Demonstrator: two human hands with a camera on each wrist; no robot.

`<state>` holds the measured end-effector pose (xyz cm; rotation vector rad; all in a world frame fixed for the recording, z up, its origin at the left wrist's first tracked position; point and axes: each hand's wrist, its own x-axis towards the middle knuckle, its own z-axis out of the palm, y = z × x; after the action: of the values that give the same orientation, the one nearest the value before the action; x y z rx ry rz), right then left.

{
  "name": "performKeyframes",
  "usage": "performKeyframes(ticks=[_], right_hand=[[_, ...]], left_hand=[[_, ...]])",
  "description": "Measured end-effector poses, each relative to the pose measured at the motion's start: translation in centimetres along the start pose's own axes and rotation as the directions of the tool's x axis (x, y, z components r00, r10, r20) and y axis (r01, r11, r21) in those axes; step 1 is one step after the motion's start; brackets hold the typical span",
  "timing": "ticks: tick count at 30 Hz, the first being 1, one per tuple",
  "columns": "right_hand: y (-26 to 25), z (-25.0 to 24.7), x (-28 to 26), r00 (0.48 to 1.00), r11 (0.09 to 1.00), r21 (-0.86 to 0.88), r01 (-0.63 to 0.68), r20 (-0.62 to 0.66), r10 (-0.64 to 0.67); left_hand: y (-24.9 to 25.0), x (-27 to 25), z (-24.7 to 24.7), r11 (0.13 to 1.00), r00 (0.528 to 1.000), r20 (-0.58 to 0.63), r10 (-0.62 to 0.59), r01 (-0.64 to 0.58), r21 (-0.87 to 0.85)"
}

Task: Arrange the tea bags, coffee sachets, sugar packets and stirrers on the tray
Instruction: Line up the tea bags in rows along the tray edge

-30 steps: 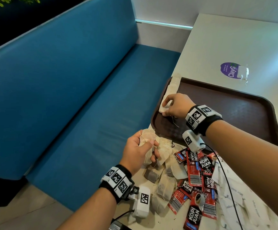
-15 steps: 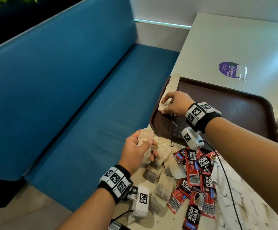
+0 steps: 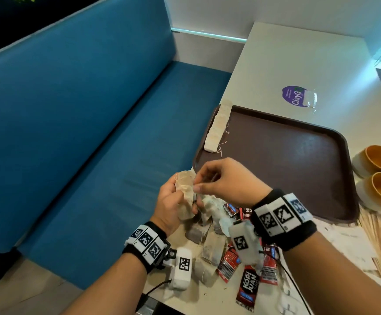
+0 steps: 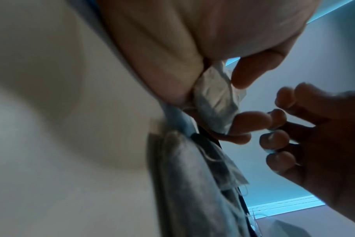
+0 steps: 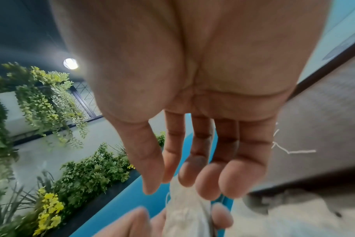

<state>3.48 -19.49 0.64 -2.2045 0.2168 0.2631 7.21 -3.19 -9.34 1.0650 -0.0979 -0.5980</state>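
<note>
The brown tray (image 3: pixel 298 160) sits on the white table (image 3: pixel 298 60), its long axis running from 10 toward 4 o'clock in the head view. Along its edge at 9 o'clock, a row of tea bags (image 3: pixel 218 127) lies overlapping, its line pointing from 12 to 6 o'clock, loose strings trailing onto the tray floor.

At 6 o'clock from the tray, the loose pile of tea bags (image 3: pixel 210 248) and red coffee sachets (image 3: pixel 248 285) covers the table edge.

The left hand (image 3: pixel 173 201) curls round a bunch of tea bags (image 3: pixel 186 196), held upright just off the tray's near corner. The right hand (image 3: pixel 223 180) meets it from 3 o'clock.

The right wrist view shows what the head view hides: the right fingers (image 5: pixel 239 176) are loosely extended, the tips just reaching the bunch, gripping nothing. The left wrist view shows the left thumb and fingers (image 4: pixel 251 118) pinching the crumpled bags (image 4: pixel 215 99).
</note>
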Motion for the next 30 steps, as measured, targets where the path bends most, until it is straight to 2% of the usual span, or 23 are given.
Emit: performKeyframes(ticks=[2, 5, 10, 19, 22, 26, 28, 30], right_hand=[[0.1, 1.6, -0.7, 1.0, 1.0, -0.008, -0.021, -0.011, 0.021], [0.3, 3.3, -1.1, 0.998, 0.998, -0.032, -0.055, 0.011, 0.055], [0.5, 4.4, -0.5, 0.997, 0.986, -0.15, -0.074, -0.045, 0.068], [0.5, 3.4, -0.9, 0.997, 0.999, 0.024, -0.031, -0.069, 0.033], [0.7, 1.7, -1.0, 0.99, 0.99, 0.142, -0.023, -0.137, 0.042], [1.2, -1.3, -0.6, 0.96, 0.958, 0.285, -0.023, -0.26, 0.1], [2.0, -2.7, 0.4, 0.921, 0.965, 0.26, -0.02, -0.37, 0.119], [2.7, -3.6, 1.8, 0.872, 0.99, 0.132, -0.054, -0.477, 0.112]], left_hand=[[-0.3, 0.2, -0.2, 1.0, 0.999, -0.044, 0.014, -0.015, -0.019], [-0.6, 0.3, -0.3, 0.999, 0.993, -0.12, 0.008, -0.002, 0.045], [-0.2, 0.0, 0.1, 0.999, 0.995, -0.096, -0.032, 0.03, -0.023], [0.3, -0.1, 0.4, 1.0, 0.996, -0.084, -0.019, 0.019, -0.001], [0.4, -0.2, 0.5, 0.999, 0.999, -0.016, -0.047, 0.046, -0.006], [0.4, -0.4, 0.5, 0.996, 0.998, -0.033, -0.056, 0.059, 0.072], [0.5, -0.4, 0.6, 0.996, 0.999, -0.036, -0.04, 0.043, 0.081], [0.5, -0.3, 0.6, 0.991, 0.998, -0.05, -0.025, 0.031, 0.129]])
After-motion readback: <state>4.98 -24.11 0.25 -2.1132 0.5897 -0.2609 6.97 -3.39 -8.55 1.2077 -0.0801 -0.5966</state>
